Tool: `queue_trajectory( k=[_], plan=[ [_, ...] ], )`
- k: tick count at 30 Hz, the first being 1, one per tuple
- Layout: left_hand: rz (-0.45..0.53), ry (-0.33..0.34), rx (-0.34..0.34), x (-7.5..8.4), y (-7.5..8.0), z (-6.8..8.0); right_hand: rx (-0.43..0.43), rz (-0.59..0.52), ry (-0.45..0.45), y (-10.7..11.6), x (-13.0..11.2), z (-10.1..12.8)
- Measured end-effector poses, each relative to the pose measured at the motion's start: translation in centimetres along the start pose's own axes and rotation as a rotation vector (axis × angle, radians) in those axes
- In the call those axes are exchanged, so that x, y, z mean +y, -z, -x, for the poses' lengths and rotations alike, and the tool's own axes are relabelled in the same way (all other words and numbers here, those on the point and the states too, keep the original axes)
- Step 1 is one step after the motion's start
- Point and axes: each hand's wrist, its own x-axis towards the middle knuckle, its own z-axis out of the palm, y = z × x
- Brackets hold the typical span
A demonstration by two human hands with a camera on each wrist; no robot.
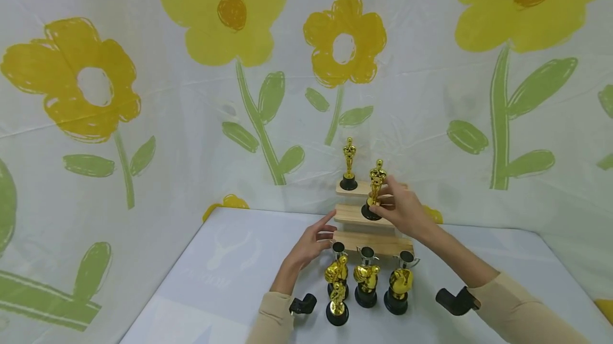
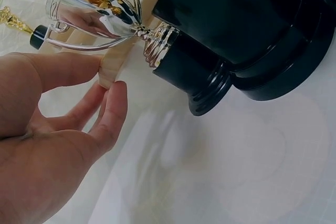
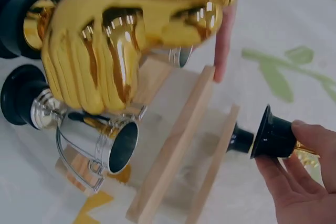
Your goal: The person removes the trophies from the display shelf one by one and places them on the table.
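My right hand (image 1: 407, 208) holds a gold figure statuette (image 1: 377, 178) upright by its lower part, over the middle step of a wooden tiered stand (image 1: 373, 243). In the right wrist view, the fingers and thumb pinch the statuette's black base (image 3: 275, 136). A matching gold statuette (image 1: 349, 156) stands at the left of the top step. At the stand's left end is my left hand (image 1: 306, 245); in the left wrist view its thumb and fingers (image 2: 116, 111) pinch the end of a wooden plank (image 2: 113, 66).
In front of the stand are silver cup trophies (image 1: 367, 254), with gold fist-shaped trophies (image 1: 401, 283) on black bases before them. A smaller gold trophy (image 1: 338, 301) stands nearest. Behind the white table (image 1: 215, 275) hangs a flower-print cloth (image 1: 412, 99).
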Motion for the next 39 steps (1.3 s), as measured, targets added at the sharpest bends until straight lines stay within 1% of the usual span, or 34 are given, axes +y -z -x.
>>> queue_trajectory(
  k=[8, 14, 18, 25, 29, 35, 39],
  plan=[
    [0.013, 0.002, -0.010, 0.1, 0.2, 0.2, -0.032, -0.046, 0.004, -0.6, -2.6, 1.6],
    [0.016, 0.011, -0.010, -0.1, 0.2, 0.1, -0.046, -0.080, 0.037, -1.0, -3.7, 2.6],
    [0.013, 0.008, -0.009, -0.1, 0.2, 0.1, -0.053, -0.113, 0.044, -0.9, -4.1, 3.3],
    [0.009, -0.008, -0.011, -0.2, 0.0, 0.0, -0.083, -0.158, -0.004, -0.9, -4.6, 5.2],
    [0.003, -0.016, -0.007, -0.2, 0.0, 0.0, -0.085, -0.159, -0.009, -1.3, -4.8, 6.7],
    [0.003, -0.015, -0.010, -0.2, 0.0, 0.1, -0.078, -0.193, -0.015, -2.3, -5.0, 9.1],
    [0.011, -0.017, -0.016, -0.1, 0.1, 0.1, -0.075, -0.209, 0.004, -3.0, -5.1, 10.3]
  ],
)
